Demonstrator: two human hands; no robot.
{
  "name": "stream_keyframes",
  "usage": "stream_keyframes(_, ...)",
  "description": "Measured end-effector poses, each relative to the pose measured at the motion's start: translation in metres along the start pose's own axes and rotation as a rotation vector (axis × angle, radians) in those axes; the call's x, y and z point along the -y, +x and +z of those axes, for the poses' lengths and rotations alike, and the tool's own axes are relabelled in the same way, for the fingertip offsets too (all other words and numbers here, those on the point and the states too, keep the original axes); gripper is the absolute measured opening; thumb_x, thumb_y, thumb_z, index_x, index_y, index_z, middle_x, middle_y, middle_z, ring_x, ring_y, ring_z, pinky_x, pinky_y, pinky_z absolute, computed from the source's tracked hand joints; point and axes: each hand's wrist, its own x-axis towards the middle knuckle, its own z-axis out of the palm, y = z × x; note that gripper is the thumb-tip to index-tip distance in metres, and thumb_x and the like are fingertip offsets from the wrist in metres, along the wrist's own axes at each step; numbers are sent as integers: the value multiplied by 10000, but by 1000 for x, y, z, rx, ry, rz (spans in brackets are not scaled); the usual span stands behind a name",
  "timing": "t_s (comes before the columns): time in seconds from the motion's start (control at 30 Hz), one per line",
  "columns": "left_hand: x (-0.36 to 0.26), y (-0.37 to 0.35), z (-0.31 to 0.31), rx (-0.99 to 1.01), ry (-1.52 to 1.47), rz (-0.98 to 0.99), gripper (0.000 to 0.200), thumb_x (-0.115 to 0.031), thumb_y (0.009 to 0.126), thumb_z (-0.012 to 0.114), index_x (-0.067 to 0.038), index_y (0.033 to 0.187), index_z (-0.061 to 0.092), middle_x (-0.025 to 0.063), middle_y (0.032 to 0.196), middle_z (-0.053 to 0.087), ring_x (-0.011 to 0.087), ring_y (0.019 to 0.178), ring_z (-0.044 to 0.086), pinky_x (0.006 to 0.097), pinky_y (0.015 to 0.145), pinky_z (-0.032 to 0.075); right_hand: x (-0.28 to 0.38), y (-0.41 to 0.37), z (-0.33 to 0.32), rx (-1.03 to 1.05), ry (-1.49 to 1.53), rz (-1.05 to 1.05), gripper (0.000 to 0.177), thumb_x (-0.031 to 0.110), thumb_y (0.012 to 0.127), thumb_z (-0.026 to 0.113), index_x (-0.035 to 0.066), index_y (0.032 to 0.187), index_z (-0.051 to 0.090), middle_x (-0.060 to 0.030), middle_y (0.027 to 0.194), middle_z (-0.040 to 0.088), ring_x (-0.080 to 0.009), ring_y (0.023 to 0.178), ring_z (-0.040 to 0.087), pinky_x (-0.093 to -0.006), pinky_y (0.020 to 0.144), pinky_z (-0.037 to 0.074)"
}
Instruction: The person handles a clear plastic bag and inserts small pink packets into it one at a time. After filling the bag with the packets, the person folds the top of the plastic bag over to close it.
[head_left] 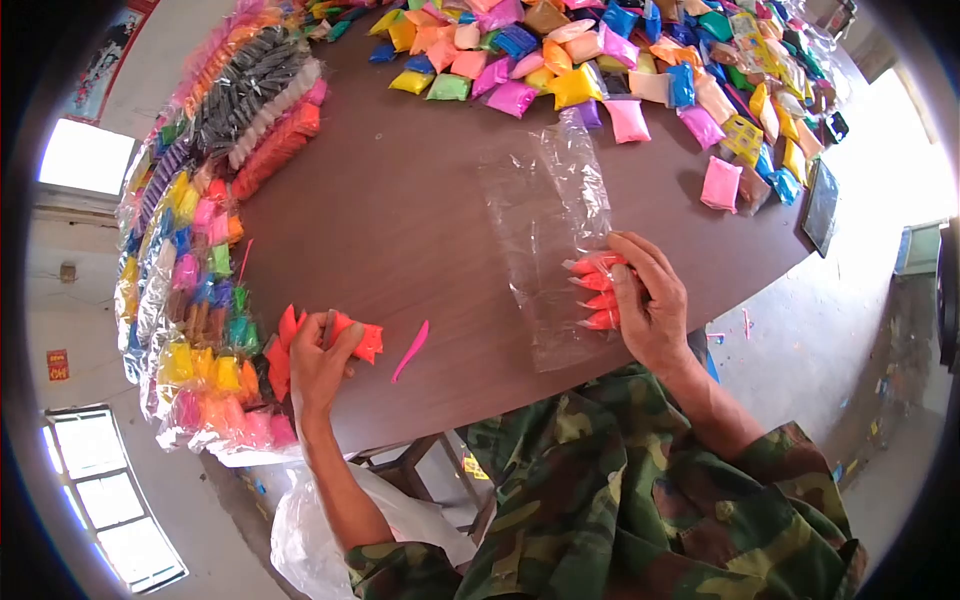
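My left hand (322, 362) is closed on red packets (368, 342) at the table's left front, with more red packets (281, 358) just left of its fingers. On the right, my right hand (652, 300) has its thumb and fingers round a short row of small red packets (598, 300). These lie on the lower right part of a clear plastic bag (530, 220) spread flat on the brown table (400, 220). Between my hands lies a pink plastic tool (412, 350), nearer my left hand.
Colourful packets (575, 87) are heaped along the far side. Bagged rows of packets (190, 260) line the left edge. A dark phone-like slab (821, 207) lies at the right edge. Below the table stand a stool (410, 470) and a white plastic bag (330, 520).
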Motion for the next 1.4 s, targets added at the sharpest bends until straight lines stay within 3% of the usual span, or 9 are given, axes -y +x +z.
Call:
stream_keyframes(0.23, 16, 0, -7, -33, 146, 215, 536, -221, 958, 831, 53, 1376, 637, 129, 1249, 716, 192, 1013, 724, 329, 867, 619, -4, 0, 1, -3, 9, -6, 285, 32, 1018, 687, 5, 1298, 734, -191, 1323, 722, -340, 1217, 705, -387, 1034, 552)
stream_keyframes(0.33, 14, -7, -9, 58, 85, 140, 610, -233, 945, 839, 51, 1438, 619, 160, 1292, 725, 223, 1105, 720, 370, 991, 582, -3, -1, 0, 1, 0, 1, 286, 31, 1018, 688, 5, 1298, 734, -191, 1323, 723, -340, 1214, 706, -388, 1034, 552)
stream_keyframes(0.53, 13, -12, -7, -82, 516, 275, 579, -226, 891, 870, 6, 1384, 673, 187, 1271, 744, 277, 1119, 739, 395, 969, 577, -2, 0, 1, -6, 2, -3, 285, 40, 1019, 686, 5, 1298, 735, -192, 1320, 724, -340, 1213, 707, -389, 1035, 552)
stream_keyframes(0.63, 21, -16, -16, -103, 605, 354, 517, -196, 864, 883, -5, 1308, 700, 170, 1194, 759, 299, 1013, 744, 417, 921, 581, -3, -1, 0, -6, -16, -10, 284, 39, 1019, 685, 3, 1295, 736, -192, 1316, 726, -339, 1215, 706, -389, 1035, 552)
stream_keyframes(0.83, 17, -25, -8, -106, 480, 189, 494, -198, 852, 892, 10, 1257, 702, 154, 1129, 773, 289, 984, 730, 405, 885, 575, -4, -1, 2, -12, -3, -15, 277, 32, 1016, 683, 1, 1287, 737, -193, 1318, 725, -343, 1220, 704, -391, 1038, 550)
stream_keyframes(0.93, 12, -28, 9, -165, 467, 239, 483, -188, 867, 883, 8, 1272, 705, 151, 1129, 771, 285, 990, 732, 406, 899, 579, -5, -1, 1, -9, 6, -17, 293, 37, 1015, 685, 3, 1303, 727, -200, 1322, 722, -355, 1228, 700, -400, 1048, 546)
stream_keyframes(1.03, -13, -24, 30, -225, 361, 451, 495, -177, 881, 875, 9, 1304, 698, 154, 1146, 773, 278, 1030, 737, 399, 931, 577, -4, -1, 0, -8, -17, -8, 329, 52, 1011, 694, -2, 1335, 706, -213, 1323, 718, -370, 1236, 696, -414, 1062, 539)
stream_keyframes(1.17, -87, -16, 80, -129, 239, 725, 471, -168, 878, 886, -27, 1295, 718, 174, 1150, 791, 301, 1025, 779, 401, 905, 600, -7, -3, -3, 15, -11, 13, 429, 90, 1008, 705, -29, 1415, 638, -232, 1343, 705, -384, 1256, 686, -430, 1079, 528)
stream_keyframes(1.4, -150, 35, 177, 171, 297, 824, 443, -191, 832, 900, -25, 1217, 757, 146, 1078, 769, 258, 936, 745, 391, 824, 575, -4, -1, -8, 39, 73, 44, 542, 141, 1015, 714, -54, 1496, 558, -251, 1405, 666, -360, 1288, 676, -415, 1106, 509)
